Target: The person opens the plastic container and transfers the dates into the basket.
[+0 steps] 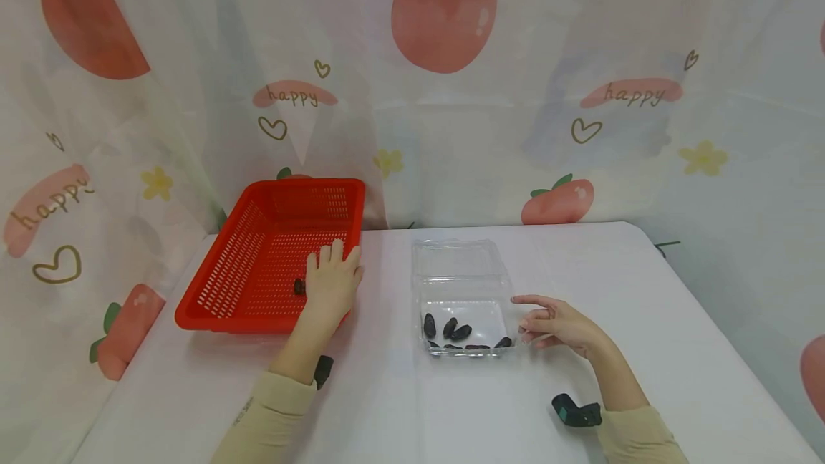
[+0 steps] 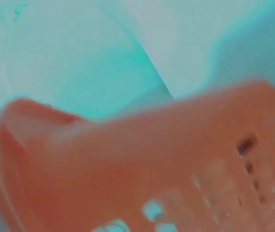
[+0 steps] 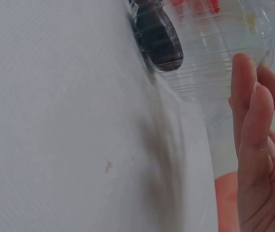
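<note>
Hand L [image 1: 331, 283] palm-down o/ red basket [image 1: 222, 321], grip spread; R hand [image 1: 562, 324] nr clr box [image 1: 488, 315], grip loosely spread.

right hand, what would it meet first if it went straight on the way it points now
Probably the near side wall of the clear plastic box; the right hand may already touch it, as depth is unclear.
</note>
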`<state>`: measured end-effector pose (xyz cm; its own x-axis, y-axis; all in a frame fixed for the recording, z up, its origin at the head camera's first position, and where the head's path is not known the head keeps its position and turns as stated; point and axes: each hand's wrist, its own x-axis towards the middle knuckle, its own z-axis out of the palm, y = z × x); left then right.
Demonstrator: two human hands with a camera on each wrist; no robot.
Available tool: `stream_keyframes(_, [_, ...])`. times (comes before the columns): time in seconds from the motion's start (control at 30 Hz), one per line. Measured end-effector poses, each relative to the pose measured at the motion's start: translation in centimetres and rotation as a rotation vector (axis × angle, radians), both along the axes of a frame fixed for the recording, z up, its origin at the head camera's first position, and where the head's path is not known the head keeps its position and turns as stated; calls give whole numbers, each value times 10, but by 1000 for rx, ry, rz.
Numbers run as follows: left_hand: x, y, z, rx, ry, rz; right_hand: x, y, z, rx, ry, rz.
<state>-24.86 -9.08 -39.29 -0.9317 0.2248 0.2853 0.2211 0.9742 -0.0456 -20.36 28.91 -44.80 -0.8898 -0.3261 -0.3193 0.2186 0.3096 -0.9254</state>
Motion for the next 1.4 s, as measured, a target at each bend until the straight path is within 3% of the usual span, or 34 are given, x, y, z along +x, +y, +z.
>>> stream_keyframes(0.2, [4, 23, -6, -28, 38, -44, 0, -1, 0, -2, -1, -1])
stream_keyframes(0.5, [15, 57, -19, -111, 118, -183, 0, -2, 1, 0, 0, -6])
stream_keyframes(0.97, [32, 108, -43, -204, 37, -364, 2, -3, 3, 6, 4, -9])
stream_keyframes(1.17, [34, 123, -56, -229, 62, -425, 2, -3, 2, 4, 5, -8])
stream_keyframes(1.4, [34, 139, -61, -259, 27, -466, 2, -2, 2, 2, 11, -6])
